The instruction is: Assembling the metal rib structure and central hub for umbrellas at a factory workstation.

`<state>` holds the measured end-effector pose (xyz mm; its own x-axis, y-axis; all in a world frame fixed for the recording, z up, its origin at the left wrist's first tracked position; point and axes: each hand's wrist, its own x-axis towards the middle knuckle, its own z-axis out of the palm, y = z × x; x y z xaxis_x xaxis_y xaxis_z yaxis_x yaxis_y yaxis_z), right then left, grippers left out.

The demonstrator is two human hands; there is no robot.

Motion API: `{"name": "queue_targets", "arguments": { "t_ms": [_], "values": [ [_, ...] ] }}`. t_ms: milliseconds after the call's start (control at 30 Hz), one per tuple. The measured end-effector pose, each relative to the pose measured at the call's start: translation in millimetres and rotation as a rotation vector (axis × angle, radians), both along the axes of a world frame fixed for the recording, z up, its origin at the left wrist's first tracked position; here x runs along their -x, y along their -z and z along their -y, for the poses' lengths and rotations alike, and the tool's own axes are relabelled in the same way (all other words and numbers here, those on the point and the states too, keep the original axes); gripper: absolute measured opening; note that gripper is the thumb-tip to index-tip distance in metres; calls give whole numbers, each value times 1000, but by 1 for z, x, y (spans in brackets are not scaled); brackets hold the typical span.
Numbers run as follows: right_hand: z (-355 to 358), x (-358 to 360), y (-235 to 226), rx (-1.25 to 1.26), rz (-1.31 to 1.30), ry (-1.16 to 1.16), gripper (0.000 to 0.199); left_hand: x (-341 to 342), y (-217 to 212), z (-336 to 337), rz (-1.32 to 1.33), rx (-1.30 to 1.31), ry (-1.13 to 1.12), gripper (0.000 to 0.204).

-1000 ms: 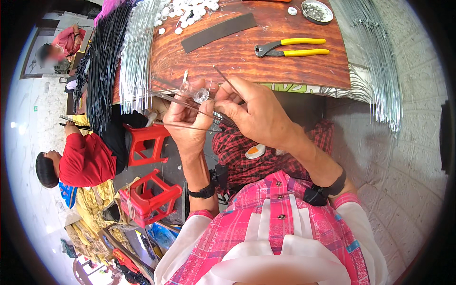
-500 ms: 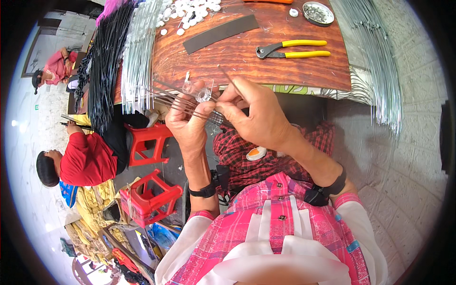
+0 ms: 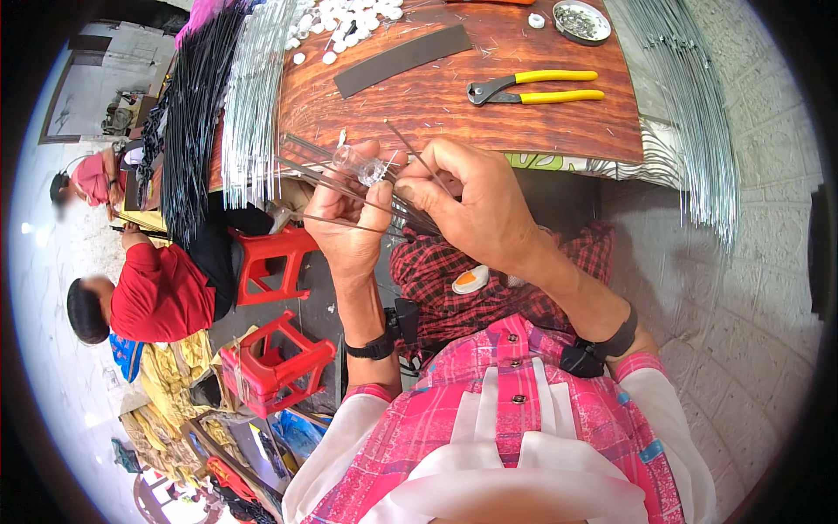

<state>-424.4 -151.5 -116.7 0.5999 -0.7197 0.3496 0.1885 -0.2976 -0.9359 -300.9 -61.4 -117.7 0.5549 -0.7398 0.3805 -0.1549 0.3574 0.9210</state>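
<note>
My left hand (image 3: 345,218) is closed around a clear plastic hub (image 3: 372,171) and several thin dark rods (image 3: 305,175) that fan out from it. The hub shows between its thumb and fingers. My right hand (image 3: 471,205), just to the right, pinches one thin dark rod (image 3: 403,141) between thumb and fingers. That rod slants up and left, its tip over the table edge. Where the rods meet the hub is partly hidden by my fingers. Both hands are in front of the near edge of the wooden table (image 3: 506,131).
On the table lie yellow-handled end cutters (image 3: 559,96), a dark flat strip (image 3: 401,61), white round caps (image 3: 353,35) and a dish of small metal bits (image 3: 583,22). Rod bundles hang at left (image 3: 253,113) and right (image 3: 698,131). Red stools (image 3: 279,358) and a seated person (image 3: 175,293) are at left.
The rod in my right hand has tilted, its tip moving left. The rods in my left hand have spread apart, one lying lower across the palm. At far left, a person in pink has shifted.
</note>
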Motion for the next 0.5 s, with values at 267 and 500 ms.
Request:
{"name": "queue_targets", "arguments": {
  "t_ms": [267, 500],
  "values": [
    [0, 4, -3, -118, -28, -39, 15, 1, 1, 3, -48, -6, -6, 43],
    [0, 1, 3, -76, -23, -72, 15, -11, 9, -2, -122, -12, 13, 46]
  ]
}}
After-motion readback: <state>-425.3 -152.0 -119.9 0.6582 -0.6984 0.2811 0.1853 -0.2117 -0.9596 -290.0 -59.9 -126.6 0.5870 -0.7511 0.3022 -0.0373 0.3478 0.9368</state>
